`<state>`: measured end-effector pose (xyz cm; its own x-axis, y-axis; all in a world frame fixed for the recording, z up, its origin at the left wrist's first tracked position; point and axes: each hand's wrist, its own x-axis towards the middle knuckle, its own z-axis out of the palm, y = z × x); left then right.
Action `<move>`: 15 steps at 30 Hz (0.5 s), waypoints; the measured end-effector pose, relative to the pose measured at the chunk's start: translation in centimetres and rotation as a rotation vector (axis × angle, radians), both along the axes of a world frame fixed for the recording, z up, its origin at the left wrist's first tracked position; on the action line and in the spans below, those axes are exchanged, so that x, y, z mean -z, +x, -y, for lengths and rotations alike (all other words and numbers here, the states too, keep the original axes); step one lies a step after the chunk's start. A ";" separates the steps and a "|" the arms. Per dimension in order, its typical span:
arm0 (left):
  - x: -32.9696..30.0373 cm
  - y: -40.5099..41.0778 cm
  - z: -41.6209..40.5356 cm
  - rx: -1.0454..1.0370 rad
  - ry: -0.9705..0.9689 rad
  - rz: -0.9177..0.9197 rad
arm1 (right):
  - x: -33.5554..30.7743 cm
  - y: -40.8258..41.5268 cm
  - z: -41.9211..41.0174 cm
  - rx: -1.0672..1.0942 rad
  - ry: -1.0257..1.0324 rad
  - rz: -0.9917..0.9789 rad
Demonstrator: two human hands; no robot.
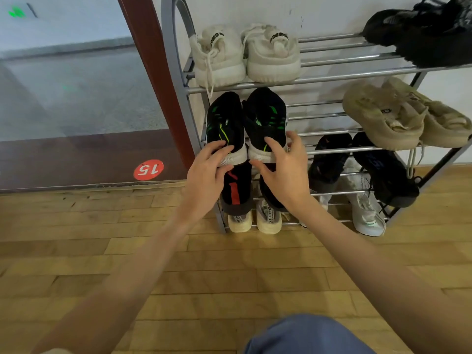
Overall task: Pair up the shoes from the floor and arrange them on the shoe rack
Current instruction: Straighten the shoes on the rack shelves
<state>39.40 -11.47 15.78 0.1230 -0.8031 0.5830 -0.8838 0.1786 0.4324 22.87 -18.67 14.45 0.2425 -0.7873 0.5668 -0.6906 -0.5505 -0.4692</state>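
A grey metal shoe rack (332, 78) stands against the white wall. On its second shelf, at the left, a pair of black shoes with green stripes lies side by side, heels toward me: the left shoe (224, 118) and the right shoe (265, 113). My left hand (207, 175) touches the left shoe's white heel with spread fingers, its thumb under the sole. My right hand (283, 172) touches the right shoe's heel the same way, fingers spread wide.
White sneakers (245, 57) and black shoes (429, 34) sit on the top shelf, beige slippers (398, 116) on the second. Lower shelves hold black-red shoes (236, 190), dark shoes (357, 164) and white shoes (268, 218). A red-framed glass door (158, 80) stands left of the rack.
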 end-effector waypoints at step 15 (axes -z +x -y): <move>3.0 -1.1 -3.2 -0.135 -0.302 -0.169 | 1.5 -5.3 -0.7 -0.077 -0.142 -0.021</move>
